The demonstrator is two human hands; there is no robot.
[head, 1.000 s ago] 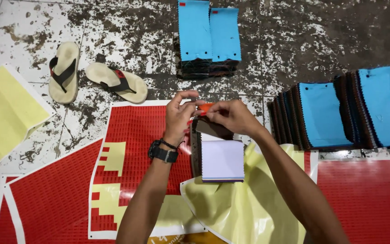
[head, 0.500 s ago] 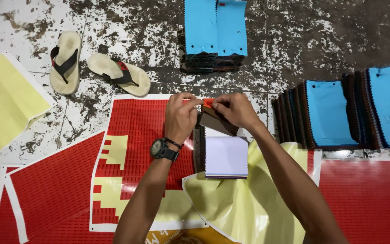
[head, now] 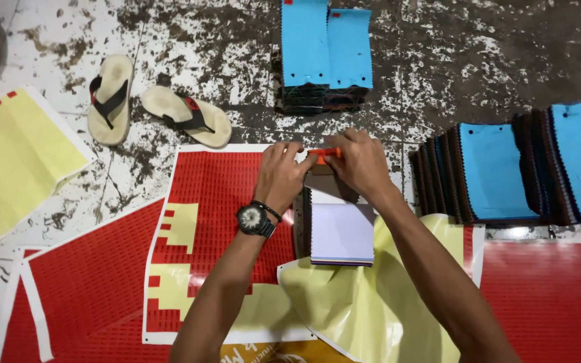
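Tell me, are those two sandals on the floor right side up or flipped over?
Right side up. Both sandals show their pale footbeds and dark straps on top, lying on the stained floor away from both hands.

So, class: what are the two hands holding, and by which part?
Both the left hand and right hand pinch a small orange piece by its ends, atop the swatch stack.

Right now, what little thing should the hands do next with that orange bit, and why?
Probably press the orange clip down onto the top edge of the fabric stack. Both the left hand and the right hand pinch it right at that edge, so it looks nearly lined up but not yet clearly seated.
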